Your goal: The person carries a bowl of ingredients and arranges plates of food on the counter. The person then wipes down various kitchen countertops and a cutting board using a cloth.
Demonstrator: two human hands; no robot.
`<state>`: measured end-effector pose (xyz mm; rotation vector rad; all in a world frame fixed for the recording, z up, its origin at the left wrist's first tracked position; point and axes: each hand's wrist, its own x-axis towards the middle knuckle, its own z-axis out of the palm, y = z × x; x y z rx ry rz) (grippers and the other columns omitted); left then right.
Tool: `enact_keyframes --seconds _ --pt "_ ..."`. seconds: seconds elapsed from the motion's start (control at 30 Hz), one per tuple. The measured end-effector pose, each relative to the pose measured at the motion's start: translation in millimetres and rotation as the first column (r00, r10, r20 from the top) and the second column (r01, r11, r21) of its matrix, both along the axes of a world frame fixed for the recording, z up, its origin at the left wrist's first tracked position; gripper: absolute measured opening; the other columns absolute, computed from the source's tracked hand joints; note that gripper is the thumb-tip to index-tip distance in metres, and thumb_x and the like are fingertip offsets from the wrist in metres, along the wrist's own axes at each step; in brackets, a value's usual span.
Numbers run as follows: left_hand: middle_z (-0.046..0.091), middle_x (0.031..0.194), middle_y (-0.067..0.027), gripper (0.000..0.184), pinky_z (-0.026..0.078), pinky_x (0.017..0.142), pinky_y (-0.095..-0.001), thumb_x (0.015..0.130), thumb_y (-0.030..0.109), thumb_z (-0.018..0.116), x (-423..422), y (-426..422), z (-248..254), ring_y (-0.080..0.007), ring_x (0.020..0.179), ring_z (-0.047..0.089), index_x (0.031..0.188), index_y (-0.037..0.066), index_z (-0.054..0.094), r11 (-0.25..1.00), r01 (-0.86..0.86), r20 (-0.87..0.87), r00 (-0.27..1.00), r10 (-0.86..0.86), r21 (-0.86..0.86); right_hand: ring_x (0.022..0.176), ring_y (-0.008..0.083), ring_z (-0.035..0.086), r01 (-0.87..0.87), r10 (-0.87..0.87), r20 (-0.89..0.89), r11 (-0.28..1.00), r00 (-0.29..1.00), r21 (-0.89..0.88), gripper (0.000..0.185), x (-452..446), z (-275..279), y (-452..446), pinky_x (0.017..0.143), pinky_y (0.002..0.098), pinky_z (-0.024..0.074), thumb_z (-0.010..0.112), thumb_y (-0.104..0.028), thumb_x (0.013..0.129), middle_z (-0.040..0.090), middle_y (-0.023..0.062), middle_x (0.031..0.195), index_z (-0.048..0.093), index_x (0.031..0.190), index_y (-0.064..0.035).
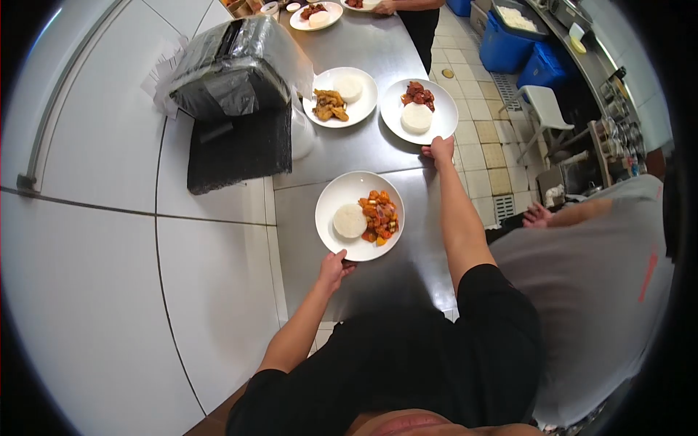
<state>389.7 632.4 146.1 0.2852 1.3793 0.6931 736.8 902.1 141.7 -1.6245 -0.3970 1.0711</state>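
Note:
My left hand grips the near rim of a white plate on the steel counter. That plate carries a round mound of rice and orange-red chopped food. With the arm stretched forward, my right hand grips the near right rim of a second white plate. On it are a rice mound and dark red glazed pieces. Left of it lies a third plate with rice and golden-brown fried pieces; neither of my hands touches it. The undersides of both gripping hands are partly hidden.
A plastic-wrapped machine stands against the tiled wall on the left. Farther up the steel counter is another filled plate, near another person's hand. A person in a grey shirt stands close on my right.

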Motion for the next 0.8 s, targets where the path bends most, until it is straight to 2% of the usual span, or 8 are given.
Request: enact_keyframes --seconds 0.13,0.17,0.27,0.3,0.4,0.57,0.67,0.8 --pt "0.061 0.094 -0.0073 0.02 0.049 0.069 -0.0325 0.092 0.02 0.048 5.5 -3.3 10.5 -0.0183 0.08 0.059 0.107 0.007 0.049 0.998 0.01 -0.009 1.0 -0.011 -0.055 0.05 0.0214 0.062 0.033 -0.032 0.031 0.998 0.999 -0.049 0.035 8.9 5.9 38.0 0.038 0.028 0.0504 0.034 -0.001 0.081 0.061 0.0199 0.084 0.038 0.114 0.0079" --pt "0.061 0.096 -0.0067 0.021 0.049 0.069 -0.032 0.093 0.02 0.048 2.0 -2.2 4.5 -0.0181 0.081 0.06 0.109 0.007 0.049 0.999 0.026 0.008 1.0 -0.025 -0.045 0.052 0.022 0.062 -0.043 0.043 -0.013 0.999 0.999 -0.003 0.033 17.6 -5.2 52.2 0.038 0.0282 0.0502 0.035 -0.002 0.082 0.061 0.0205 0.086 0.038 0.113 0.008" --pt "0.061 0.098 -0.0063 0.021 0.049 0.069 -0.0317 0.093 0.02 0.048 -0.7 3.5 2.6 -0.018 0.081 0.06 0.11 0.008 0.048 0.998 0.043 0.044 0.998 -0.041 -0.05 0.053 0.0223 0.063 0.006 -0.005 0.021 1.0 1.0 -0.021 0.032 21.7 1.2 87.9 0.038 0.0285 0.0501 0.036 -0.002 0.082 0.061 0.0207 0.087 0.04 0.112 0.0079" --pt "0.061 0.098 -0.0064 0.021 0.05 0.07 -0.0318 0.093 0.019 0.047 6.2 -6.6 19.9 -0.0175 0.082 0.06 0.11 0.007 0.048 0.996 0.015 0.018 1.0 -0.013 -0.091 0.053 0.0224 0.063 -0.047 0.048 0.003 0.996 0.999 -0.073 0.032 19.6 -7.2 99.5 0.038 0.0289 0.0499 0.036 -0.002 0.082 0.061 0.0201 0.087 0.041 0.112 0.0073" --pt "0.061 0.099 -0.0066 0.021 0.05 0.071 -0.0322 0.094 0.019 0.046 1.6 3.7 14.0 -0.0173 0.084 0.06 0.11 0.007 0.049 0.995 0.034 0.02 0.999 -0.033 -0.096 0.052 0.0238 0.063 -0.078 0.078 0.017 0.997 0.997 -0.007 0.036 23.3 -11.3 137.4 0.038 0.0299 0.0497 0.038 -0.004 0.083 0.057 0.0236 0.09 0.029 0.116 0.0072" --pt "0.062 0.1 -0.007 0.021 0.05 0.072 -0.0323 0.094 0.019 0.046 1.8 -1.5 16.9 -0.0176 0.085 0.06 0.109 0.006 0.051 0.989 0.048 0.005 0.999 -0.048 -0.141 0.053 0.0237 0.063 -0.158 0.158 -0.024 0.987 0.987 -0.026 0.041 11.8 -31.9 201.2 0.038 0.0296 0.0499 0.038 -0.002 0.082 0.059 0.0233 0.088 0.026 0.12 0.0081" --pt "0.062 0.102 -0.0074 0.022 0.05 0.074 -0.033 0.094 0.02 0.046 -1.9 -0.6 12.9 -0.0178 0.086 0.06 0.109 0.006 0.052 0.986 0.064 0.007 0.998 -0.064 -0.152 0.053 0.0238 0.064 -0.176 0.176 -0.006 0.984 0.984 0.024 0.033 -0.9 -28.6 229.5 0.038 0.0304 0.0502 0.035 -0.002 0.082 0.062 0.0204 0.08 0.045 0.111 0.0115" --pt "0.062 0.104 -0.0075 0.024 0.05 0.079 -0.0351 0.093 0.02 0.048 1.3 -2.8 19.7 -0.0179 0.09 0.06 0.111 0.004 0.052 0.982 0.027 -0.011 1.0 -0.03 -0.186 0.053 0.0246 0.064 -0.172 0.172 0.005 0.985 0.985 -0.03 0.03 -22.1 -36.2 266.0 0.038 0.0311 0.0509 0.035 -0.003 0.083 0.062 0.0209 0.077 0.046 0.106 0.0126"
